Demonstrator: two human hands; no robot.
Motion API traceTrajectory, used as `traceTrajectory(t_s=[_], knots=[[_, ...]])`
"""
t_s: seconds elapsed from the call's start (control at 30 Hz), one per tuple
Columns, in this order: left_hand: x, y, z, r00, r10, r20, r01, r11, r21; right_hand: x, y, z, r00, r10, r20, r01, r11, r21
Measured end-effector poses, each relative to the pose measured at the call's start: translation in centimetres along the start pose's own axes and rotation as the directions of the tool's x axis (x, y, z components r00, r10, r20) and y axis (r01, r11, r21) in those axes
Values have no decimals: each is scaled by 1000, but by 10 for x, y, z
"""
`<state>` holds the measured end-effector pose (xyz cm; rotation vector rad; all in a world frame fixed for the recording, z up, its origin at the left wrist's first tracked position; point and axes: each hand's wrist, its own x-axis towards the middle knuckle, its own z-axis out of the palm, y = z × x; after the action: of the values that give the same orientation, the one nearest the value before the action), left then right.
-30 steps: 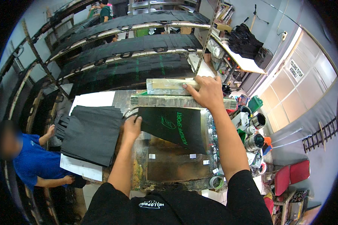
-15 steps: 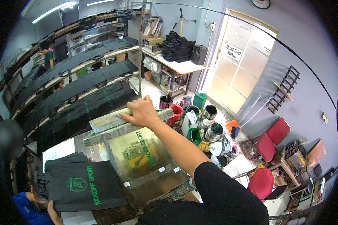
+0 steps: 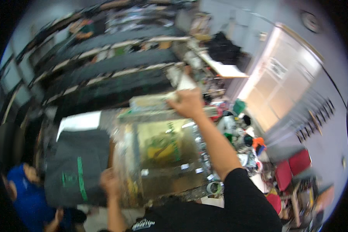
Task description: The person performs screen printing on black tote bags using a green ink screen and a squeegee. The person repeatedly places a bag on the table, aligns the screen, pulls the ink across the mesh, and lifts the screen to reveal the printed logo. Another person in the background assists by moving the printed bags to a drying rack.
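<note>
A printing screen (image 3: pixel 164 181) in a worn frame lies before me, with green marks and a yellowish mesh. My right hand (image 3: pixel 188 102) is closed around what looks like a squeegee (image 3: pixel 152 101) with a pale handle, along the screen's far bar. At the screen's left edge, my left hand (image 3: pixel 110 182) is curled against the frame, its fingers blurred. Just left of it lies a black fabric piece (image 3: pixel 79 166) with a green print, and a white sheet (image 3: pixel 81 120) shows beyond its far edge.
A co-worker in blue (image 3: pixel 27 193) is at the near left, beside the fabric. Racks with dark fabric pieces (image 3: pixel 116 62) stand beyond the table. Paint cans and bottles (image 3: pixel 236 131) crowd the floor to the right, near a door (image 3: pixel 286 77) and a red chair (image 3: pixel 294 168).
My view has swung left and is blurred. My left hand has come in at the screen's left edge. The co-worker's hands have drawn back from the black fabric, which now lies flat.
</note>
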<state>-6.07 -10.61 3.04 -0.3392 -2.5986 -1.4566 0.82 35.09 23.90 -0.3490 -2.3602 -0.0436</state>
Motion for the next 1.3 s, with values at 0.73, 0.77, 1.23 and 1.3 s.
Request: traceTrajectory(t_s=[0.73, 0.77, 1.23, 1.3], knots=[[113, -96, 24, 948, -164, 275, -147, 539, 829, 9, -20, -16, 994, 18, 109, -15, 999, -30], [116, -106, 25, 936, -167, 309, -175, 540, 823, 8, -19, -15, 995, 11, 104, -8, 1000, -27], [146, -115, 11, 979, 55, 196, -184, 652, 736, 7, -9, -10, 989, -46, 140, 53, 998, -46], [149, -102, 10, 983, 44, 178, -157, 704, 692, 9, -11, -15, 985, -28, 168, 42, 996, -79]])
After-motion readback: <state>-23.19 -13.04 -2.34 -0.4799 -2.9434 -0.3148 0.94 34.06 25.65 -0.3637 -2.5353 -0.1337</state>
